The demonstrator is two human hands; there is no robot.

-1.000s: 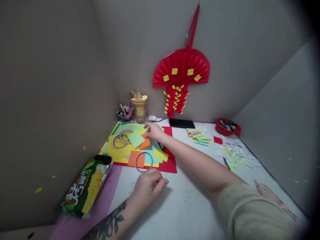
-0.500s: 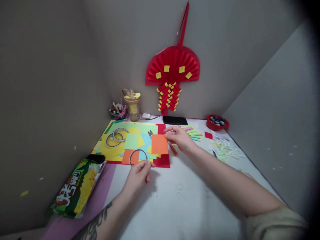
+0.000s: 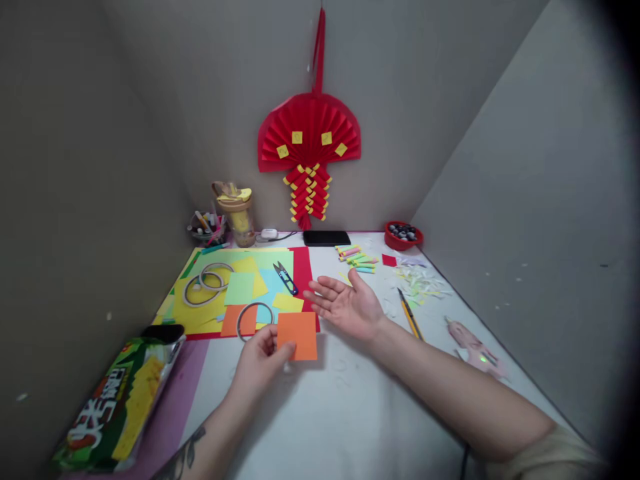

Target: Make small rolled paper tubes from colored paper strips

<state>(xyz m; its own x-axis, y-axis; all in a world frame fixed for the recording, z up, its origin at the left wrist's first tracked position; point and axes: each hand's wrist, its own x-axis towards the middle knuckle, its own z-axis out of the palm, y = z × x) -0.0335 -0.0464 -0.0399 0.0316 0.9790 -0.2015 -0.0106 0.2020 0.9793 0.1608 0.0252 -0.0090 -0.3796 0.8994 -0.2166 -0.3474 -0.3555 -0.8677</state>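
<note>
My left hand (image 3: 263,353) pinches a square of orange paper (image 3: 297,337) by its left side, thumb on top, above the white table. To the right of it, my right hand (image 3: 347,307) is open, palm turned up and fingers spread, holding nothing. Just left of those fingers, blue thread snips (image 3: 286,279) lie on the stacked coloured paper. A second orange square (image 3: 239,321) lies on the stack, partly under a roll of tape (image 3: 241,313). Beyond my right hand are several small pastel paper rolls (image 3: 357,259).
At right lie a yellow utility knife (image 3: 411,317), paper scraps (image 3: 423,281) and a pink glue gun (image 3: 475,350). A red bowl (image 3: 404,237), black phone (image 3: 327,238) and lidded cup (image 3: 240,217) stand along the back. A snack packet (image 3: 120,400) is at left. A red paper fan (image 3: 310,133) hangs on the wall.
The orange square has passed from my right hand to my left and come nearer. My right hand has let go and opened, palm up. The view has shifted right.
</note>
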